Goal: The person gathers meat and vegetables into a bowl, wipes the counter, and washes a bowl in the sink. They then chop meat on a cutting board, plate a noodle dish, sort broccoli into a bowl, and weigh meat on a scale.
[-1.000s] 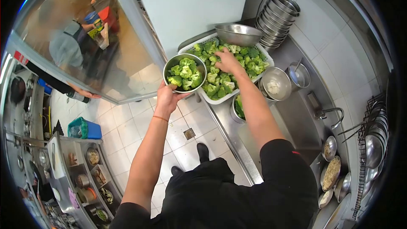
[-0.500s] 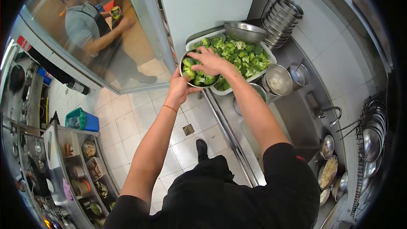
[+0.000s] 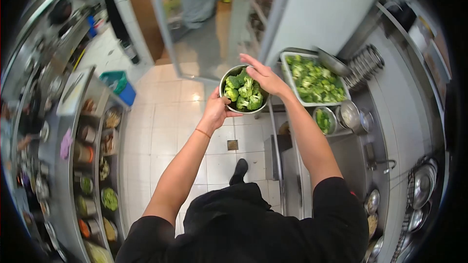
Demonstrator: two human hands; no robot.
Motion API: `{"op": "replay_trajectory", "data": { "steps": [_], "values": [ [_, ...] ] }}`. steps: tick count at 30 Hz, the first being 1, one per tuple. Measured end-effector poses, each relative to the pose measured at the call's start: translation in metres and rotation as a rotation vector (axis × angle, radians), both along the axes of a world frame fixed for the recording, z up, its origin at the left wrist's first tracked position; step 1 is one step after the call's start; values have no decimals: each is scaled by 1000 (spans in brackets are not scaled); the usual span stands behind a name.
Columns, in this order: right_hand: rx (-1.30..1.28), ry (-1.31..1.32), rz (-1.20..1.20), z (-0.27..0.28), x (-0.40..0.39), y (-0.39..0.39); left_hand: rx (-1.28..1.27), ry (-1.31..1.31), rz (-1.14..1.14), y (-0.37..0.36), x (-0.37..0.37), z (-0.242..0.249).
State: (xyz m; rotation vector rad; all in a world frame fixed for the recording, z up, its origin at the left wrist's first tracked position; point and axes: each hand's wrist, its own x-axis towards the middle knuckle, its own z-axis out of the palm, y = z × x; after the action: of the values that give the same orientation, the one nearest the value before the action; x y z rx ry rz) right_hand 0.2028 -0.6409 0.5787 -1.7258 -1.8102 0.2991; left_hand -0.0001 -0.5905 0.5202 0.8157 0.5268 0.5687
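A round metal bowl holding green broccoli florets is out in front of me, above the tiled floor. My left hand grips it from the lower left, thumb over the rim and fingers underneath. At the upper right of the rim is my right hand, its fingers stretched out and apart, with the fingertips over the bowl's edge. To the right, a white basket full of more broccoli rests on the steel counter. A wide metal bowl leans on the basket's far right corner.
A stack of metal bowls stands against the right wall. Metal containers, one with green pieces, sit before the sink. On the left runs a counter with food containers, and a blue bin at its end. A person stands beyond the glass door.
My view has turned left, and the bowl has come away from the basket to over the floor. My right hand has lifted from the broccoli toward the rim. The other person has moved right.
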Motion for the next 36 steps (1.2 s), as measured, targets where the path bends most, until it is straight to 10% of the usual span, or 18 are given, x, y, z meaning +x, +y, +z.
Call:
{"op": "replay_trajectory", "data": {
  "steps": [3,6,16,22,27,30,36],
  "values": [
    [378,-174,-53,13,-111,4,-29,-66,231,-12,-100,-4],
    [33,-4,176,13,-241,-2,8,-64,484,-28,-208,-5],
    [271,77,769,-36,-598,3,-13,75,1155,-128,-542,4],
    [276,419,690,-100,-688,38,-148,-106,1577,-208,-706,-26],
    [-391,-1137,895,-283,-661,102,103,-45,1994,-293,-892,-36],
    [-733,-852,1084,-368,-645,111,208,141,2239,-353,-1005,-14],
    [-1275,-685,787,-339,-746,71,82,252,2471,-448,-1164,0]
  ]
}}
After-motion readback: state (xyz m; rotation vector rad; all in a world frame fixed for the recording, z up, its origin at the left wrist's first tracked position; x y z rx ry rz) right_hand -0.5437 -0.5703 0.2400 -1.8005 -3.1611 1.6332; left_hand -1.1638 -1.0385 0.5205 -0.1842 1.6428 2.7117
